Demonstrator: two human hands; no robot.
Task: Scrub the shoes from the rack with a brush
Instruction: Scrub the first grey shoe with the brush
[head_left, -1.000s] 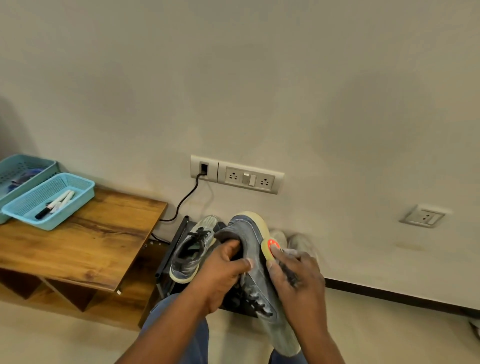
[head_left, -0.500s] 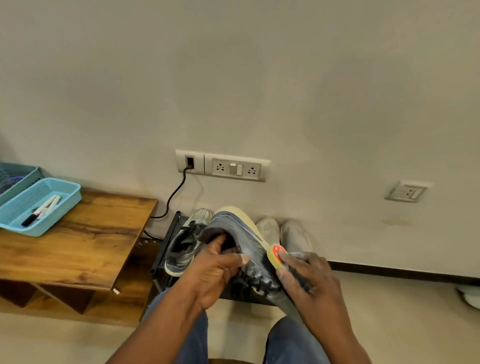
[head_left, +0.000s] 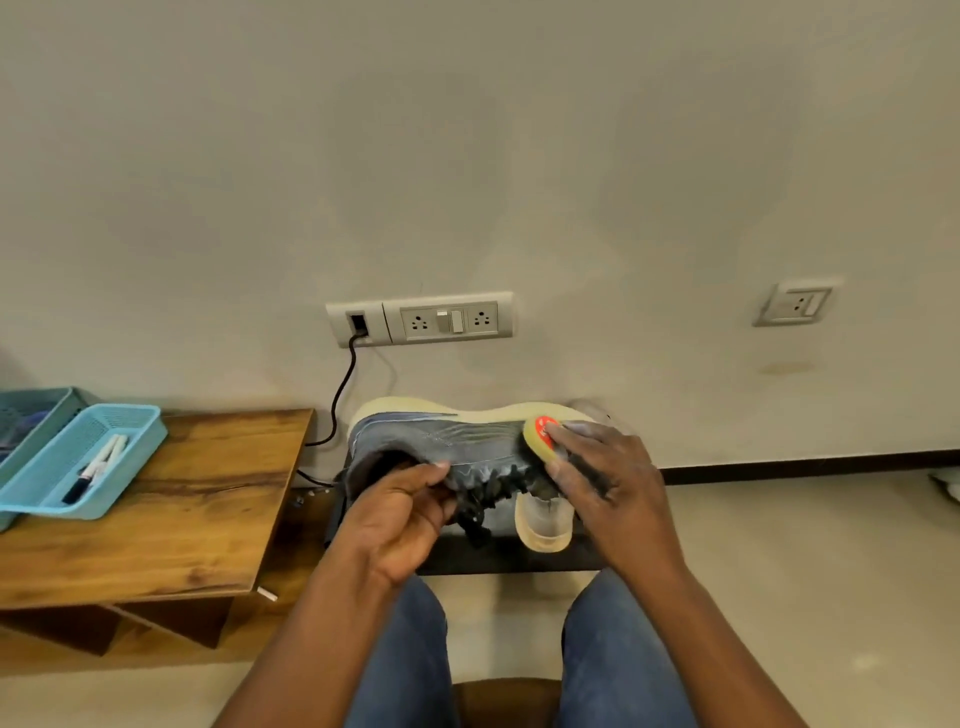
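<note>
Right now, frame centre:
shoe: grey-blue sneaker (head_left: 441, 441), held on its side above the rack (head_left: 498, 553), pale sole facing up toward the wall, laces dangling.
left hand: left hand (head_left: 400, 514) pinches the collar at the heel opening, fingers curled onto the fabric.
right hand: right hand (head_left: 605, 478) wrapped over the brush (head_left: 540, 434), pressing it on the toe end.
brush: yellow body with a red spot; bristles hidden.
handling: looks light; the knit upper probably gives under pressure, the sole stiffer.
hold point: likely safer by the heel collar or the sole edge than by the loose laces.
risk: shoe may twist against a thin pinch.
</note>
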